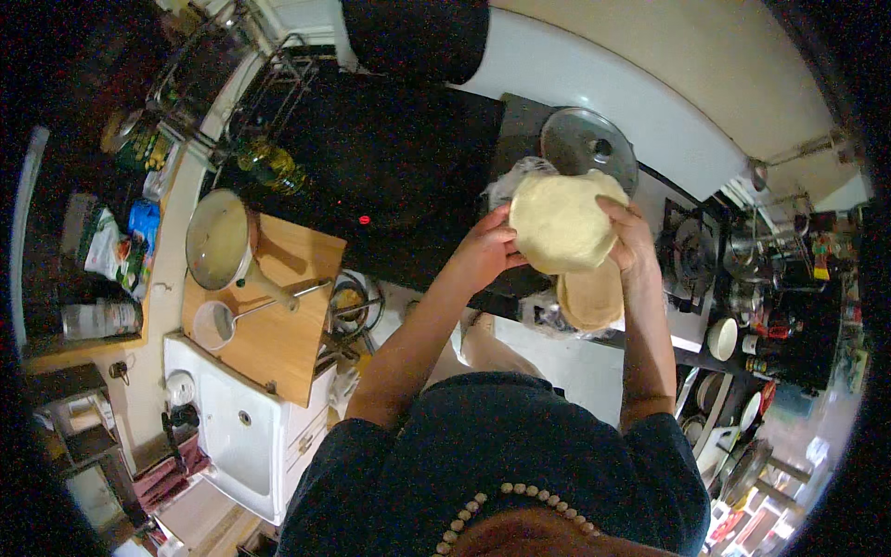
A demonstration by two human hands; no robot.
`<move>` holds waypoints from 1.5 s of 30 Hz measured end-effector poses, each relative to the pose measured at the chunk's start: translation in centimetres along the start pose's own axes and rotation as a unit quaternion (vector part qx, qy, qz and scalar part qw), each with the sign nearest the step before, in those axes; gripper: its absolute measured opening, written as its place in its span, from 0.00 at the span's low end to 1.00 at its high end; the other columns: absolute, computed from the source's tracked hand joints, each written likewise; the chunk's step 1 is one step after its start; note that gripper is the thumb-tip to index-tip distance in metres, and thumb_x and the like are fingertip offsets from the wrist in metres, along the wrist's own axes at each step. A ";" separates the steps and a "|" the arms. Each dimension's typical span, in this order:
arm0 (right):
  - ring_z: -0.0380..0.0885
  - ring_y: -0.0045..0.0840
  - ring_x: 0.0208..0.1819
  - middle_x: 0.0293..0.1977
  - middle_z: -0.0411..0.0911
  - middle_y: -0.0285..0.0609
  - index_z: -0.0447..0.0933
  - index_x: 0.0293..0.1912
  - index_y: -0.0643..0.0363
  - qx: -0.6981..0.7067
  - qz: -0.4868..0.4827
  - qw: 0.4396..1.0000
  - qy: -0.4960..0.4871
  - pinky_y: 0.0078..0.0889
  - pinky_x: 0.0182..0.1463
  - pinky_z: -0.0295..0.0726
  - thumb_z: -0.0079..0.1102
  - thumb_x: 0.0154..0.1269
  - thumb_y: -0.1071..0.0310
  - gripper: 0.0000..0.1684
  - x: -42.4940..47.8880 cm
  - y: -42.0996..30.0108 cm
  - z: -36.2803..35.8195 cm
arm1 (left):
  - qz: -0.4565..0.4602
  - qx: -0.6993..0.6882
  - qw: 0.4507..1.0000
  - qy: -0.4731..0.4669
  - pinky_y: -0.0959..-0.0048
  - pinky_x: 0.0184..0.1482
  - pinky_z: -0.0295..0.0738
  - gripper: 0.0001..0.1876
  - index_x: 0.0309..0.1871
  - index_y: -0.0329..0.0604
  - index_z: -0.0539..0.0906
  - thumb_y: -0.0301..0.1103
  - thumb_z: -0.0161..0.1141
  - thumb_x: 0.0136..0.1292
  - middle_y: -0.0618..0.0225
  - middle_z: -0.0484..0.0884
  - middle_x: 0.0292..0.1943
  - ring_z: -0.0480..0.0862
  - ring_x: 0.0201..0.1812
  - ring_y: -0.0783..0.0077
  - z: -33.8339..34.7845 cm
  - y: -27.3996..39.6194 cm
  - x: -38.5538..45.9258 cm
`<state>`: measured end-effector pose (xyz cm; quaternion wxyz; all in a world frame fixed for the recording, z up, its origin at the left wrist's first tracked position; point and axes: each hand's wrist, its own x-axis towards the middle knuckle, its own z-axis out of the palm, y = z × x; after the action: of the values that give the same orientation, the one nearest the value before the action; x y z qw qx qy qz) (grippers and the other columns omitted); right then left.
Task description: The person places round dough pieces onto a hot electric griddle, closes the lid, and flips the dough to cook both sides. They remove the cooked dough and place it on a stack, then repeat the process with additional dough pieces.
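Observation:
A thin, pale, roundish sheet of dough [567,223] is held up between my two hands. My left hand [491,247] grips its left edge, with the fingertips at the rim. On the right, my right hand [630,233] holds the other edge, thumb lying over the top face. Below the sheet, a tan oval piece [590,296], its material unclear, partly shows, with clear plastic wrap [543,312] around it. More crumpled plastic [522,174] shows behind the dough. A glass lid [585,136] with a dark knob lies just beyond.
A dark counter [411,160] spans the front. At left, a lidded pot [219,240] and a ladle [282,301] rest on a wooden board [278,348] beside a white sink [243,445]. A gas burner [689,250] is at right. A yellow bottle [271,167] lies back left.

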<state>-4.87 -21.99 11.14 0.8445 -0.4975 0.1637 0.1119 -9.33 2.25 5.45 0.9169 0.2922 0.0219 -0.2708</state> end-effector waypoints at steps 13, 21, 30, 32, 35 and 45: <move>0.75 0.28 0.51 0.51 0.76 0.43 0.68 0.61 0.62 -0.206 -0.187 0.946 -0.167 0.30 0.55 0.75 0.56 0.56 0.85 0.31 13.8 12.8 25.0 | 0.211 0.238 0.869 0.378 0.70 0.52 0.74 0.33 0.66 0.44 0.63 0.25 0.61 0.56 0.60 0.74 0.51 0.74 0.49 0.68 -17.1 10.6 -8.1; 0.80 0.30 0.42 0.44 0.79 0.45 0.73 0.54 0.67 -0.132 -0.129 0.978 -0.095 0.33 0.47 0.80 0.56 0.56 0.86 0.24 18.2 16.7 28.5 | 0.333 0.397 0.758 0.395 0.77 0.49 0.73 0.16 0.51 0.40 0.76 0.22 0.58 0.59 0.66 0.79 0.46 0.77 0.47 0.74 -19.2 16.0 -15.2; 0.79 0.27 0.41 0.41 0.80 0.42 0.75 0.52 0.65 -0.246 -0.125 0.960 -0.046 0.30 0.45 0.79 0.63 0.46 0.84 0.28 21.8 23.2 26.8 | 0.367 0.339 0.762 0.413 0.78 0.47 0.73 0.11 0.46 0.38 0.79 0.20 0.57 0.59 0.67 0.81 0.41 0.79 0.42 0.76 -23.2 22.9 -15.7; 0.79 0.32 0.44 0.45 0.79 0.46 0.71 0.57 0.67 -0.328 -0.145 0.934 -0.003 0.34 0.48 0.79 0.63 0.49 0.84 0.31 22.9 23.5 24.5 | 0.355 0.343 0.763 0.417 0.78 0.47 0.73 0.11 0.45 0.38 0.79 0.19 0.58 0.59 0.67 0.81 0.40 0.78 0.42 0.76 -23.5 22.4 -15.9; 0.79 0.34 0.47 0.47 0.79 0.47 0.71 0.57 0.67 -0.364 -0.195 0.911 -0.001 0.35 0.49 0.79 0.64 0.48 0.83 0.32 22.6 23.1 23.3 | 0.393 0.325 0.757 0.409 0.78 0.47 0.73 0.11 0.45 0.38 0.79 0.19 0.58 0.58 0.67 0.81 0.41 0.78 0.41 0.77 -25.4 21.1 -16.4; 0.77 0.43 0.50 0.49 0.78 0.46 0.74 0.56 0.56 -0.659 -0.227 0.717 0.033 0.39 0.55 0.76 0.65 0.44 0.73 0.33 19.3 21.0 25.9 | 0.376 0.366 0.767 0.371 0.73 0.49 0.73 0.15 0.46 0.42 0.79 0.22 0.61 0.54 0.68 0.78 0.42 0.76 0.43 0.71 -26.6 20.4 -15.0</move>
<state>9.81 11.32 -1.48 0.2976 -0.9536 -0.0420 -0.0204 -8.65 37.97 -2.89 0.6898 0.6679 0.1480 0.2371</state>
